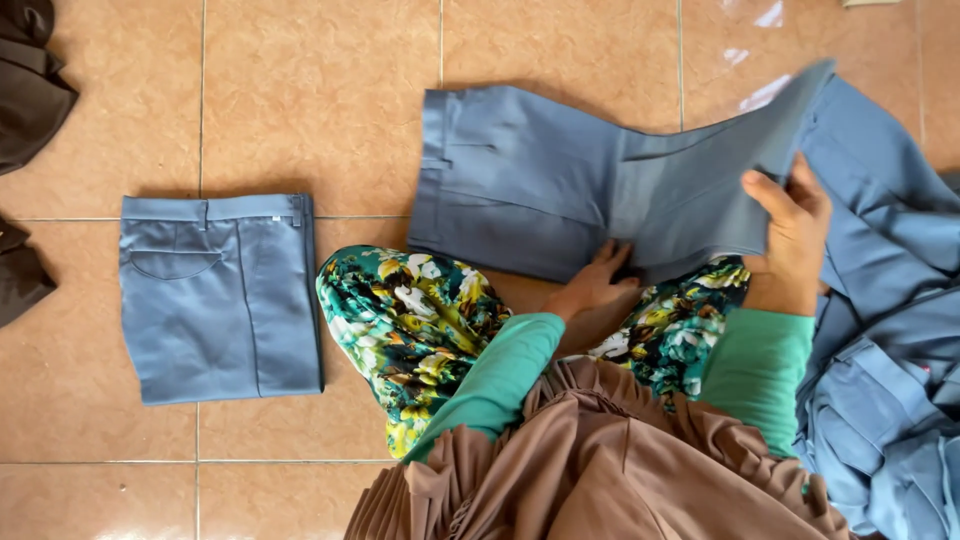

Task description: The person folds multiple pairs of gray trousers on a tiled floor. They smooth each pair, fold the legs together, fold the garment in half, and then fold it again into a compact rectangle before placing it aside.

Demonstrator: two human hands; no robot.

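A pair of grey-blue trousers (530, 185) lies on the tiled floor in front of my knees, waistband to the left. My left hand (592, 285) presses flat on its near edge, fingers spread. My right hand (795, 230) grips the trouser leg (730, 180) and holds it lifted and folded over toward the left. Both arms wear green sleeves.
A folded pair of grey-blue trousers (215, 295) lies flat at the left. A heap of the same blue garments (890, 350) is piled at the right. Dark brown clothing (25, 80) sits at the top left corner. My floral-patterned knees (410, 320) rest on the tan tiles.
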